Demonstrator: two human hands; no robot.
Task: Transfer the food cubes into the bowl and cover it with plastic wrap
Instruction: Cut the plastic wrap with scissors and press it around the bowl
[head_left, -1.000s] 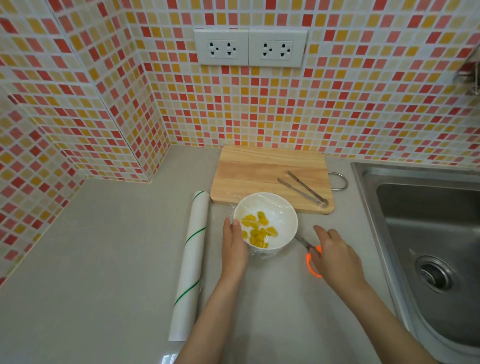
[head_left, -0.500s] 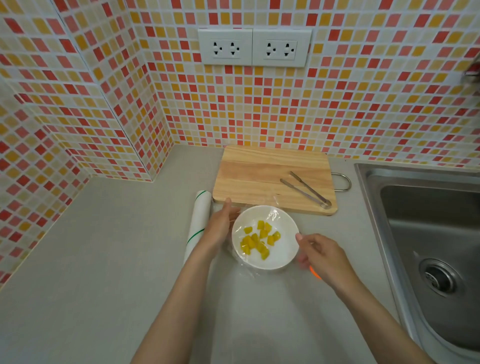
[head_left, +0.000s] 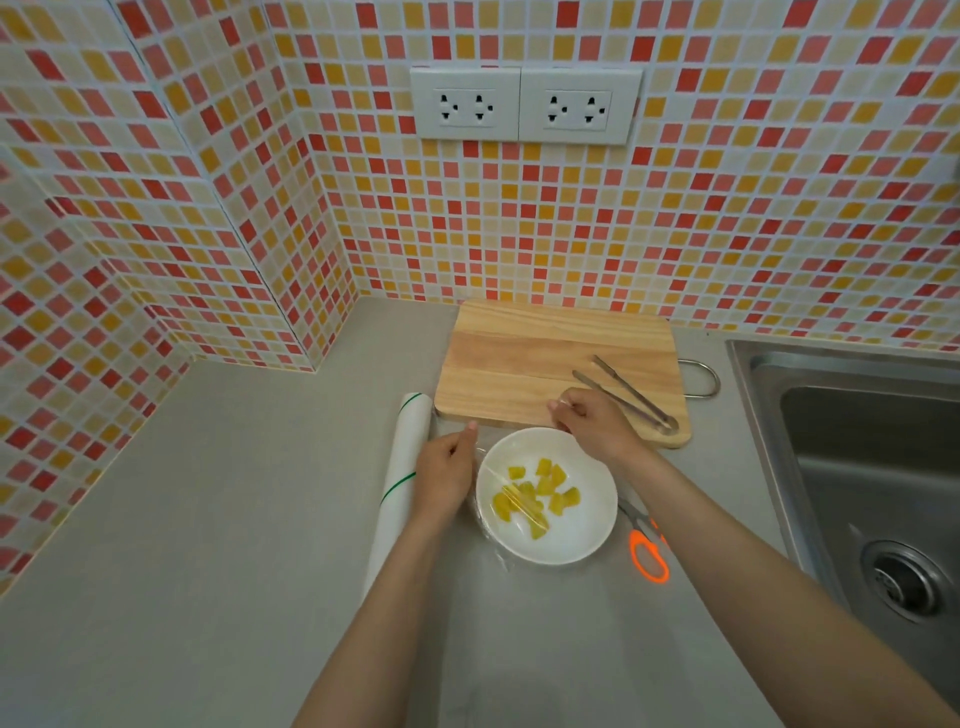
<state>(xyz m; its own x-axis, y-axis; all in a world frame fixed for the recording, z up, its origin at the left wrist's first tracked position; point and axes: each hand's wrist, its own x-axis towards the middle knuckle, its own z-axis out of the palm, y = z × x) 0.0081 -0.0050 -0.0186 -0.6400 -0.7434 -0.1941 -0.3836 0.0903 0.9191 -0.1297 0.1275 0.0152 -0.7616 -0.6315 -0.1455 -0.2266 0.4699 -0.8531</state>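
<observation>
Now both hands at the far rim of the bowl (head_left: 548, 496), up from its sides half a second back. Right hand (head_left: 592, 418) crossed from the near right of the bowl to its far edge, over the near edge of the cutting board (head_left: 558, 371); fingers curled in a pinch, apparently on the edge of the plastic wrap (head_left: 519, 506), though film at the fingertips too faint to confirm. Left hand (head_left: 444, 478) on the left flank of the bowl, thumb forward, fingers loosely closed; touching wrap or rim, cannot tell which. Food cubes (head_left: 537, 499) all inside the bowl, none on the board. Film visibly stretched over the bowl, creased across the cubes and bunched under the near left edge. Bowl on the counter (head_left: 208, 519) between the wrap roll (head_left: 397, 493) at left and the orange-handled scissors (head_left: 647, 551) at right, just near of the board. Tongs (head_left: 631, 397) idle on the board, just right of the right hand. Scissors uncovered since the right hand left. Reading: transfer done, wrap cut; sealing of the far edge under way, likely the last stretch of the task.
</observation>
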